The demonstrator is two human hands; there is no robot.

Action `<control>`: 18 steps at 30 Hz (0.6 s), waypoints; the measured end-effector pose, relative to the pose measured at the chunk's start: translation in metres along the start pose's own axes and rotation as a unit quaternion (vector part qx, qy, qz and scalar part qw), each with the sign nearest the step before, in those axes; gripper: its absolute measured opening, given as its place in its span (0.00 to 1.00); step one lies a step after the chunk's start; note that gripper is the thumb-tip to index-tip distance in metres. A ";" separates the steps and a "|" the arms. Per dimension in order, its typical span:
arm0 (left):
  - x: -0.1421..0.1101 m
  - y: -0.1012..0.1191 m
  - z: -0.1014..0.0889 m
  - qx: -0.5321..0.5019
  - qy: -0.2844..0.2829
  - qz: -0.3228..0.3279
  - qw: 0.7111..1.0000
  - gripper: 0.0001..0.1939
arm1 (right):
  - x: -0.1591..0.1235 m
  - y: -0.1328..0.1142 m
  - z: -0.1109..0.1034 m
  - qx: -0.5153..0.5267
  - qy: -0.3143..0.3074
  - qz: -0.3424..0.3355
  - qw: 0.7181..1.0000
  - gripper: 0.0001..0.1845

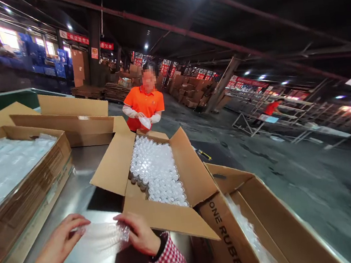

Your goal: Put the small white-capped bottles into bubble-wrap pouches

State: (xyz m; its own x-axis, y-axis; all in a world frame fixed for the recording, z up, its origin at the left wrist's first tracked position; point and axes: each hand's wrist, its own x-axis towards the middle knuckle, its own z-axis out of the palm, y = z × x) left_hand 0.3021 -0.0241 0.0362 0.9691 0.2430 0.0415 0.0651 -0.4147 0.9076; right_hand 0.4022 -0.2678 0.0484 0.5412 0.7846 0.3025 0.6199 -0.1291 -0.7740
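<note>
My left hand (63, 244) and my right hand (140, 233) grip the two ends of a clear ribbed plastic bundle (102, 235), held level over the metal table. The fingers of each hand are curled at its end. It looks like a row of thin, clear pieces; their exact kind is not plain. Just beyond my right hand stands an open cardboard box (160, 214) with its flaps folded out. Many small, clear, round-topped plastic pieces (162, 167) are packed upright inside it, with a gap at the near left corner.
On the left, a long carton (41, 186) holds clear wrapped plastic packs (10, 164). Another open carton (279, 221) at right contains clear plastic film. Across the table (86, 159), a co-worker in an orange shirt (145, 101) holds a white item. A yellow tool (204, 155) lies beyond.
</note>
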 end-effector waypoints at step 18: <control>-0.013 0.042 0.014 -0.145 0.034 -0.144 0.978 0.26 | 0.018 -0.022 0.010 0.249 -0.062 0.214 0.942 0.08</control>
State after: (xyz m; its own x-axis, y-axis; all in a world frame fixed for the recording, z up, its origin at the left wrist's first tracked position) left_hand 0.2953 -0.0564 0.0677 0.9016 0.3751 -0.2154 0.2544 -0.0570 0.9654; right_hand 0.3926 -0.2451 0.0648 0.5920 0.7935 -0.1408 -0.0016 -0.1736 -0.9848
